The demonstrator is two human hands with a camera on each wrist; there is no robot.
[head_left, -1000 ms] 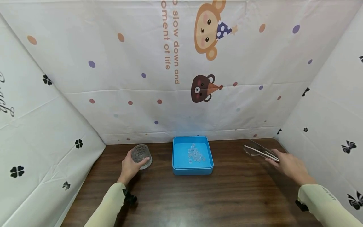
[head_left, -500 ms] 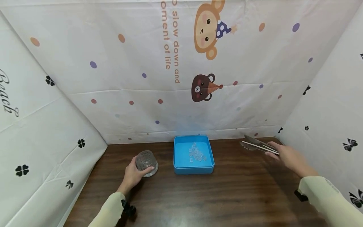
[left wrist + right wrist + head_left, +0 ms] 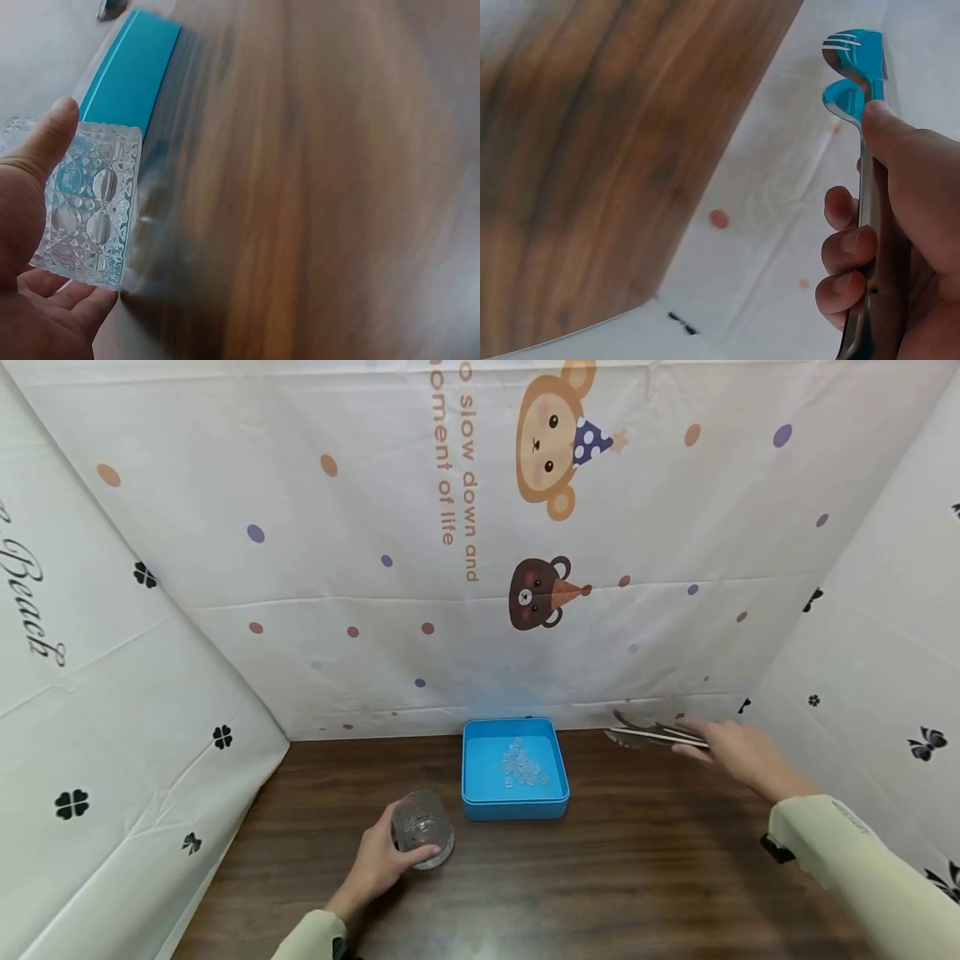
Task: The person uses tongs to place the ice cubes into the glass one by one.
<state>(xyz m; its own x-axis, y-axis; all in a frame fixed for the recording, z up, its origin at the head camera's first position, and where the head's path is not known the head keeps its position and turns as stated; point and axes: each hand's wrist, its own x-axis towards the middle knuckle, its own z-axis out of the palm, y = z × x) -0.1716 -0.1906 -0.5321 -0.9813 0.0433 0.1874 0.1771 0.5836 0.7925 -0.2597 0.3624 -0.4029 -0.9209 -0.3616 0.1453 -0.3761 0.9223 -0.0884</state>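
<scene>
A clear glass with a cut pattern (image 3: 422, 827) is in my left hand (image 3: 378, 860), at the left of the tabletop. In the left wrist view, the thumb lies on one side of the glass (image 3: 90, 202) and the fingers on the other; I cannot tell whether its base touches the table. My right hand (image 3: 742, 756) grips metal tongs (image 3: 652, 735) by the handles, near the back edge. In the right wrist view the fingers wrap the tongs (image 3: 881, 225), and their two heads stand slightly apart. A blue square box (image 3: 516, 811) between the hands holds small clear cubes (image 3: 522, 766).
The dark wooden table (image 3: 540, 893) runs up to a white printed cloth (image 3: 360, 668) hanging behind it. Similar cloths stand along the left and right sides. The box sits close to the back cloth.
My left hand has brought the glass to the right and nearer to me. The right hand has moved left with the tongs, toward the box, which stays in place.
</scene>
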